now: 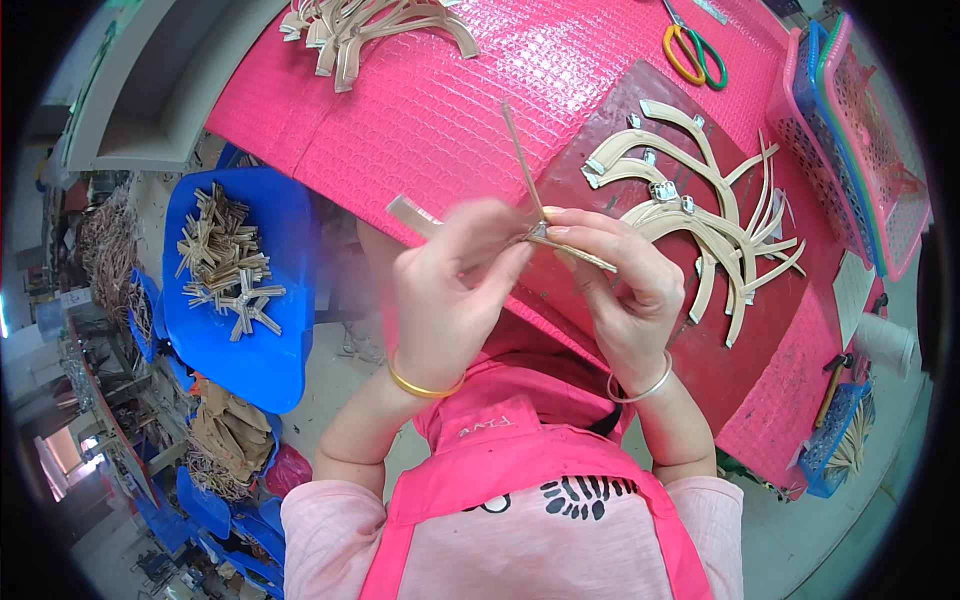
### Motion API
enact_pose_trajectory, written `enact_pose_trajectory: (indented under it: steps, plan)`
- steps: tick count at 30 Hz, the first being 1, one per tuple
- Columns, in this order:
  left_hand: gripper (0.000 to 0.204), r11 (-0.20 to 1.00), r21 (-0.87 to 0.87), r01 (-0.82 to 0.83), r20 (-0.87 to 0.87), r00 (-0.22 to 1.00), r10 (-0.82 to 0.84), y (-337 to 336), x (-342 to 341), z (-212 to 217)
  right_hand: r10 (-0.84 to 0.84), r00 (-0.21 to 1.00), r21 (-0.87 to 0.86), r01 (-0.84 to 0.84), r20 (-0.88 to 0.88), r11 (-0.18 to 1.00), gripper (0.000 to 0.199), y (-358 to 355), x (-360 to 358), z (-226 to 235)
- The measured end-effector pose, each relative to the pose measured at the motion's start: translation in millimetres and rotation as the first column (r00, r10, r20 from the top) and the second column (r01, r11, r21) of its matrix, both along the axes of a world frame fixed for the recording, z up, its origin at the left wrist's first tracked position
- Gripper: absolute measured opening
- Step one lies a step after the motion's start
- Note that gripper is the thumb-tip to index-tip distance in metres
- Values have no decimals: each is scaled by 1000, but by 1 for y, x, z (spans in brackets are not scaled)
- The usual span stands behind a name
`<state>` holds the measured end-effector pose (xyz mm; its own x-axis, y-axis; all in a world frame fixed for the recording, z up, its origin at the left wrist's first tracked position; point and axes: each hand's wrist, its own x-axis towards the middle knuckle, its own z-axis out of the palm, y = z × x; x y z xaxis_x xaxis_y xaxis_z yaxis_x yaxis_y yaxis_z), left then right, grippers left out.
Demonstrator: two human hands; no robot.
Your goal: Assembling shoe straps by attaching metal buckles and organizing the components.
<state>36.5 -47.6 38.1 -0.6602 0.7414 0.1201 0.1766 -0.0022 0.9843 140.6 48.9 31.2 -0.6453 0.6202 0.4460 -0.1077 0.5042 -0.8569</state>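
Over the near edge of the table, I hold a beige strap piece [522,155] with thin arms that point different ways. My right hand [630,280] pinches it between thumb and fingers near its middle. My left hand [455,275], partly smeared by motion, has its thumb and fingers closed at the same joint. A wider strap end [412,215] pokes out past the left hand. Something small and metallic shows at the joint, too small to name. To the right, several beige straps with metal buckles [690,205] lie on a dark red mat [770,345].
More straps [375,30] lie at the far left of the pink-covered table [440,110]. Scissors [692,55] with yellow and green handles rest at the back. Stacked plastic baskets [850,150] stand right. A blue tray [285,345] of star-shaped strap pieces [225,250] stands left. A hammer [832,385] lies right.
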Motion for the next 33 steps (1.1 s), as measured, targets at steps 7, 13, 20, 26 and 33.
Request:
enact_pose_trajectory:
  steps: [7, 13, 20, 26, 33]
  plan:
    - [29, 965, -191, 178, -436, 866, -246, 4, -17, 8, 26, 998, 124, -32, 48, 992, 21, 8, -4, -4]
    - [11, 995, -70, 77, -322, 942, -96, 8, -13, -3, -13, 999, -417, -3, -35, 909, 11, 3, -6, -5]
    - [9, 989, -118, 84, -385, 915, -123, 11, -8, -7, -13, 988, -905, -138, -156, 403, 15, -12, -9, 2]
    - [11, 998, -61, 3, -445, 895, -30, 15, 2, -13, -89, 960, -895, -212, -266, 392, 16, -14, -6, -10]
    - [11, 1000, -10, 5, -667, 745, -10, 15, -2, -19, -198, 969, -645, 57, -149, 762, 16, 1, -28, -27]
